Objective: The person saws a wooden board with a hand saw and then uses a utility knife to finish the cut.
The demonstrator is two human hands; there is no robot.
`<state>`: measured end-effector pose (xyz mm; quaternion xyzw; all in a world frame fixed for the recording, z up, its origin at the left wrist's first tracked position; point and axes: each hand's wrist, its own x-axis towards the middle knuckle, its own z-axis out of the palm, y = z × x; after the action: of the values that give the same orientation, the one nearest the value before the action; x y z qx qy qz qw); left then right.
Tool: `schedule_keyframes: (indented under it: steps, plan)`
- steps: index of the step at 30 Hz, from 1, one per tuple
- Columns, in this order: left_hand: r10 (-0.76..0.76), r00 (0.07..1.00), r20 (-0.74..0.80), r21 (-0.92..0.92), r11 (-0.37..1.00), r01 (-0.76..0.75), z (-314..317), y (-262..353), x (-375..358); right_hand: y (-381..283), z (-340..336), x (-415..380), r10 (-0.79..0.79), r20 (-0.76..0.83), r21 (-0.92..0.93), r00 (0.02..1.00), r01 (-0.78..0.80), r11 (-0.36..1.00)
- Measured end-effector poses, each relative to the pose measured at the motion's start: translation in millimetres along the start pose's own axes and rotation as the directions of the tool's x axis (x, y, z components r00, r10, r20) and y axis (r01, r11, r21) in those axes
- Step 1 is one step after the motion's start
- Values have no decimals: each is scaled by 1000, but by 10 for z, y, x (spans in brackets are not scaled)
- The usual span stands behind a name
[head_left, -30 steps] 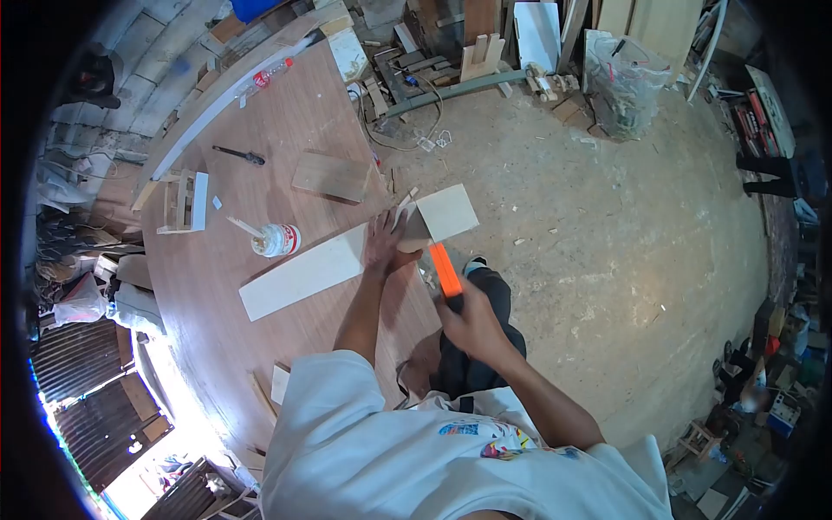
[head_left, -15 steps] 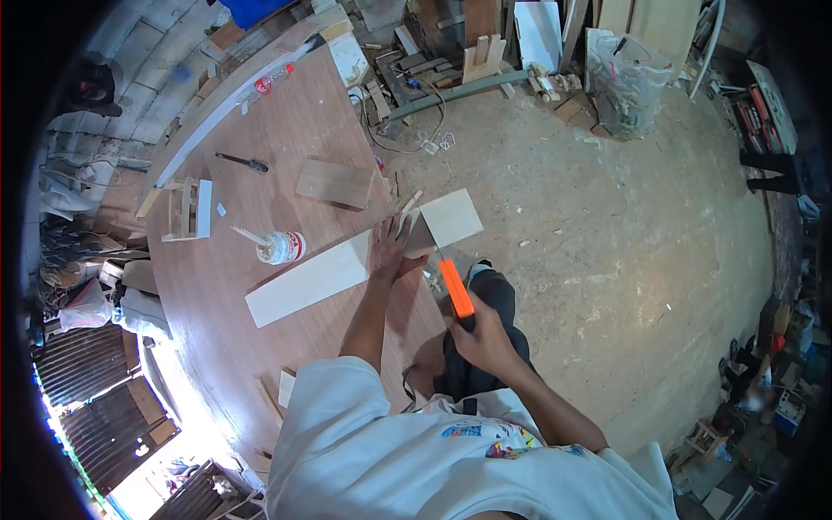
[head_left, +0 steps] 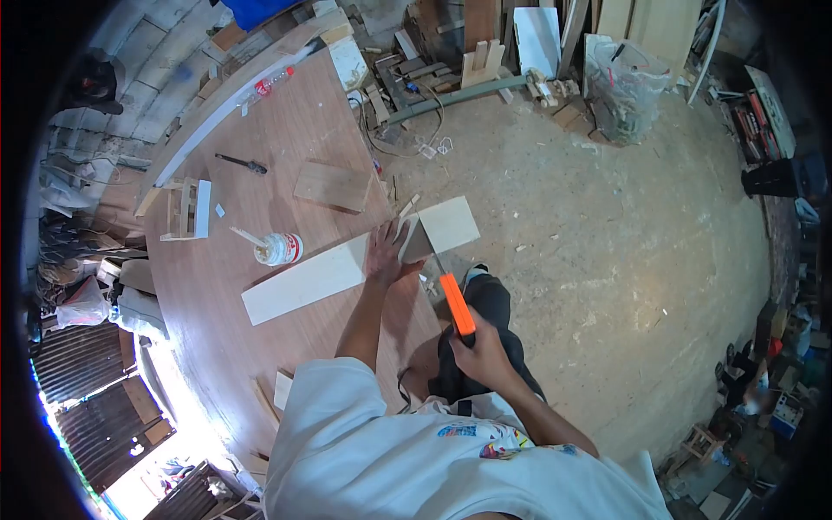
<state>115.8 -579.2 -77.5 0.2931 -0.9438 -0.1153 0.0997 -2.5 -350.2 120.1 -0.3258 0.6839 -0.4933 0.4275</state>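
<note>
A long pale wooden board [head_left: 303,282] lies across the table edge, its right end sticking out over the floor. My left hand [head_left: 384,251] rests flat on this board near the edge, fingers spread and thumb stretched out sideways. Closed around the orange and black handle of a handsaw [head_left: 457,303] is my right hand [head_left: 484,354], just beyond the table's edge. The saw's thin blade meets the board to the right of my left hand; how deep the cut goes I cannot make out.
On the brown table [head_left: 199,295] are a white tub [head_left: 282,249] with a stick in it, a short wooden block [head_left: 332,185], a dark slim tool [head_left: 243,163], a small wooden frame [head_left: 185,211] and a plastic bottle [head_left: 267,85]. Wood scraps and a bag [head_left: 628,91] stand behind.
My right hand and the saw have shifted slightly down, drawn back toward me. My left hand stays on the board, and the whole view has moved a little.
</note>
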Motion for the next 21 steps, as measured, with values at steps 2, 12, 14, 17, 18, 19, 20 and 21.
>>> schedule_keyframes:
  steps: [2, 12, 14, 17, 18, 19, 20, 21]
  plan:
    - [17, 1000, -3, 5, 1000, -17, 25, -39, 43, 13, -9, 31, -30, -9, 14, 1000, 30, 999]
    - [-83, 996, -41, 36, 996, 85, 10, 27, 79, -252, -85, 213, 104, 98, -16, 990, -103, 995]
    - [-106, 994, 23, 40, 994, 105, 45, 53, -71, -349, -166, -156, 18, 56, 36, 998, -20, 999]
    - [-55, 998, -24, 33, 998, 56, 56, -2, 50, -271, -273, -71, 38, 89, 52, 995, -43, 998]
    - [-58, 998, -37, 35, 998, 59, 47, 1, 62, -55, -227, 129, -1, 90, 27, 996, -1, 1000]
    - [-56, 998, -35, 33, 998, 57, 46, 31, -16, 97, -171, 254, -28, 86, 5, 996, 28, 1000]
    - [-51, 998, -28, 32, 998, 52, 46, 52, -60, 126, -137, 419, 104, 131, 30, 986, -109, 994]
    - [-57, 998, -24, 37, 998, 58, 47, 42, -12, 129, -113, 605, 214, 182, 41, 960, -225, 973]
